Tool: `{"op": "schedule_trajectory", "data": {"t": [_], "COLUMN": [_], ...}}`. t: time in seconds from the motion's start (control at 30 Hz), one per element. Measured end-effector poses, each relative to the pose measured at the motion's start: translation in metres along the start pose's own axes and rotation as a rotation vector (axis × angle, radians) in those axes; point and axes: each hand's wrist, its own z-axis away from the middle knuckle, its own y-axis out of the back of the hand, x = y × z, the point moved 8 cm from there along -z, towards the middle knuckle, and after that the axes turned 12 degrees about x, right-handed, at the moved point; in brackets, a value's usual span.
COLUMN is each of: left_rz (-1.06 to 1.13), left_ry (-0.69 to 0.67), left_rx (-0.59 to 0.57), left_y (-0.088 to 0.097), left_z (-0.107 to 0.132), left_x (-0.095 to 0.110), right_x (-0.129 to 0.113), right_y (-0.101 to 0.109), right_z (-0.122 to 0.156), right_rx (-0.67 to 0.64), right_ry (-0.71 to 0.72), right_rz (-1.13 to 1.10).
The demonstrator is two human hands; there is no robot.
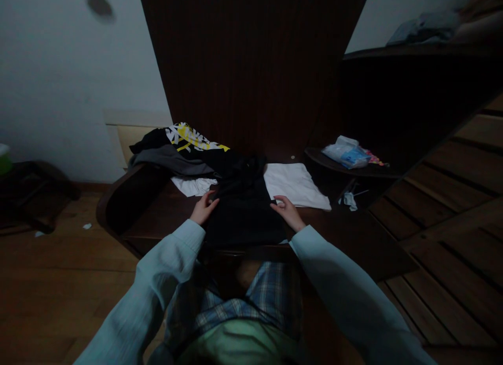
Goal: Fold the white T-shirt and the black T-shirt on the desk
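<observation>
A black garment (pixel 245 216) lies spread on the dark wooden bench, its far part bunched up. My left hand (pixel 203 209) pinches its left edge between thumb and fingers. On the opposite edge my right hand (pixel 288 212) is closed on the cloth in the same way. Just beyond my right hand rests a folded white garment (pixel 294 184). Behind my left hand a pile holds a black piece with a yellow and white print (pixel 192 139), a grey garment (pixel 168 159) and some white cloth (pixel 193 186).
The dark wooden bench (pixel 147 223) has a rounded left arm and a tall back panel. To the right, a small shelf (pixel 320 158) carries plastic packets (pixel 346 153). A slatted wooden piece (pixel 444 239) stands far right. At left is a dark stool (pixel 37 192).
</observation>
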Motion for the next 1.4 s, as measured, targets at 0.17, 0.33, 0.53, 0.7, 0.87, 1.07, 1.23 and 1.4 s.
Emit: {"op": "schedule_trajectory", "data": {"t": [0.17, 0.33, 0.53, 0.7, 0.87, 1.07, 1.23, 1.4], "left_rz": [-0.050, -0.253, -0.377, -0.428, -0.426, -0.379, -0.338, -0.310], "left_ry": [-0.058, -0.158, -0.444, -0.757, -0.793, -0.781, -0.797, -0.752], "left_rx": [-0.013, 0.165, 0.131, -0.245, -0.240, -0.246, -0.294, -0.392], "left_y": [-0.002, 0.020, 0.050, 0.025, 0.013, 0.018, 0.030, 0.029], "left_z": [-0.001, 0.005, 0.076, 0.137, 0.132, 0.132, 0.161, 0.166], "left_x": [0.005, 0.021, 0.044, 0.046, 0.030, 0.030, 0.049, 0.061], "right_x": [-0.004, -0.013, -0.007, -0.035, -0.036, -0.042, -0.058, -0.067], "right_y": [0.009, 0.023, 0.043, 0.045, 0.018, 0.021, 0.035, 0.038], "right_z": [0.002, 0.006, 0.045, 0.095, 0.119, 0.123, 0.139, 0.146], "right_rx": [0.061, 0.207, 0.023, -0.067, -0.219, -0.174, -0.230, -0.353], "right_ry": [0.067, 0.151, 0.119, 0.526, 0.801, 0.866, 0.833, 0.751], "right_rz": [0.038, 0.117, 0.104, 0.388, 0.621, 0.662, 0.624, 0.572]}}
